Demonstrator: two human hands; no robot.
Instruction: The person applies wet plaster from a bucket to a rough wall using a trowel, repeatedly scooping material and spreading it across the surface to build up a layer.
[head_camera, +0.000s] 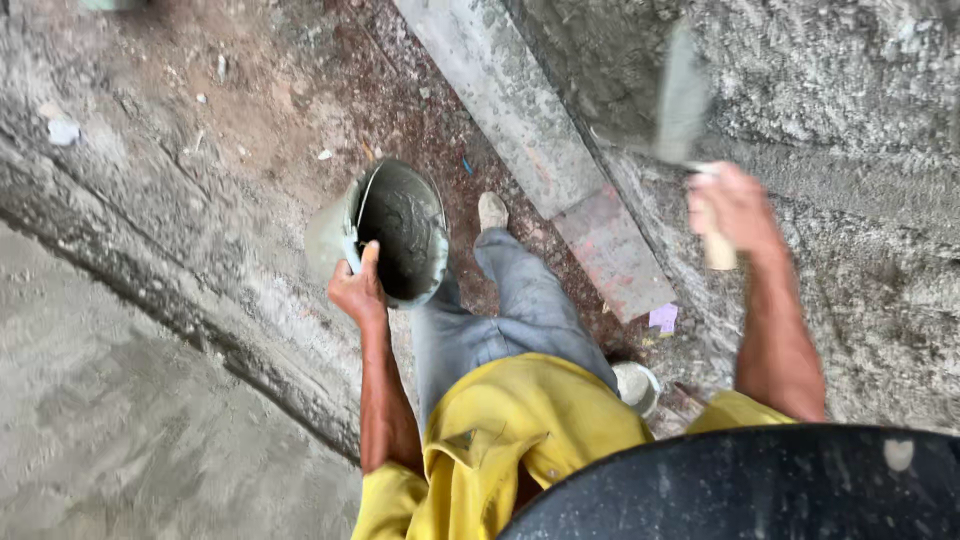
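your right hand (738, 208) and the grey flat-bladed plastering trowel (683, 100) in it are smeared by motion, so the blade's edges and whatever lies on it are hard to make out; only the pale wooden handle (717, 248) shows below your closed fingers, so that grip is clamped on the handle. a dark curved brim (760, 485) at the near right hides your right shoulder and part of your yellow shirt (520, 430). your left hand (358, 292) is closed on the near rim of the round grey mortar-coated bucket (400, 232), thumb over the edge. the bucket hangs left of centre above the dirt floor (250, 120), tilted, its inside lined with wet grey mortar. the rough grey wall (850, 120) stands at the right.
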